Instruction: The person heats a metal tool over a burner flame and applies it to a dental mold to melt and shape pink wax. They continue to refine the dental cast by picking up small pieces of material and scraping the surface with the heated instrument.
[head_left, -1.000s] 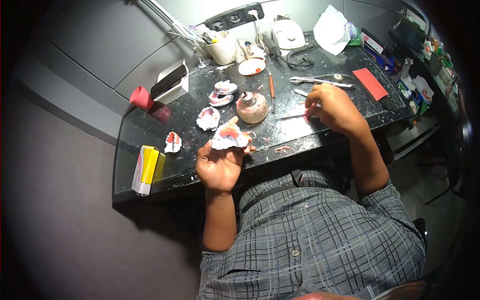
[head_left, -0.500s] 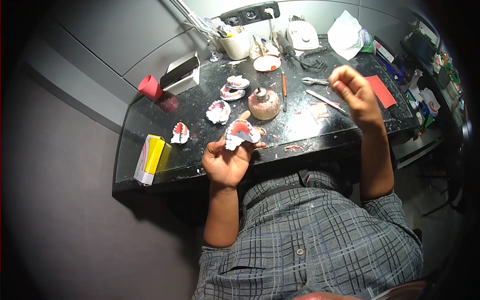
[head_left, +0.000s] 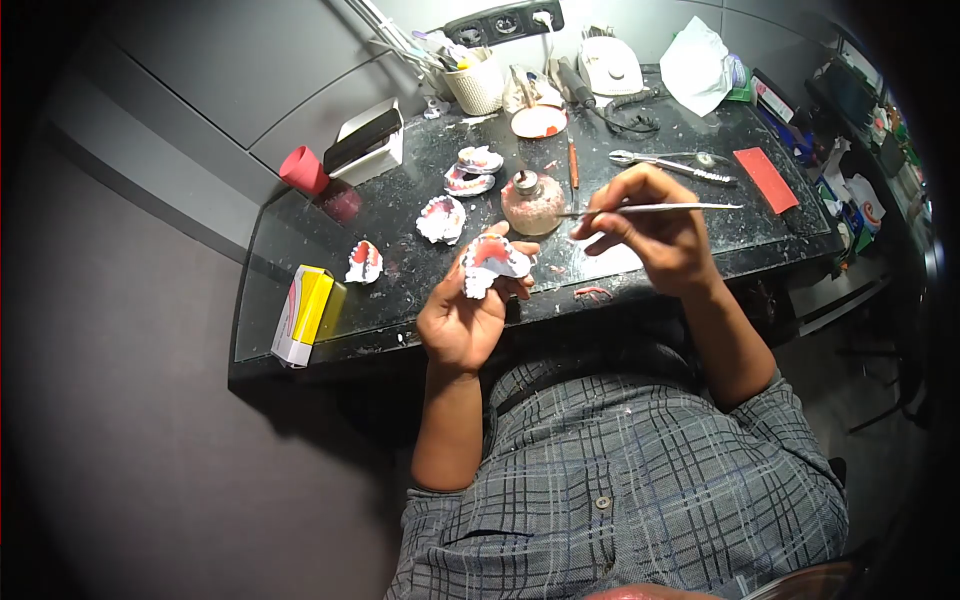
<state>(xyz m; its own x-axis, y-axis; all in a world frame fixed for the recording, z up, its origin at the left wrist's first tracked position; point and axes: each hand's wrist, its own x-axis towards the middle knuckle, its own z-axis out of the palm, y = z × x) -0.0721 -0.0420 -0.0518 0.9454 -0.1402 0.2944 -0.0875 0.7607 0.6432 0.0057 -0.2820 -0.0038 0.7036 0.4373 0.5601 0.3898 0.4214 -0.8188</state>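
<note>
My left hand (head_left: 468, 318) holds a white plaster dental cast with pink wax (head_left: 490, 262) just above the front edge of the black worktop (head_left: 400, 270). My right hand (head_left: 655, 228) grips a thin metal wax tool (head_left: 660, 208) held level, its tip pointing left towards a small glass spirit burner (head_left: 530, 200). The tool's tip is close to the burner's top; the cast is below and left of it.
Other casts lie on the worktop: one (head_left: 441, 218) by the burner, a pair (head_left: 474, 172) behind it, one (head_left: 364, 261) at the left. A yellow-white box (head_left: 301, 315), red cup (head_left: 303, 170), pliers (head_left: 670, 162), red wax sheet (head_left: 766, 179) and a tool cup (head_left: 476, 88) surround them.
My right hand lifted a metal tool from the worktop, rose high, and has come back down to hold it level near the burner. My left hand kept the cast, shifting slightly right.
</note>
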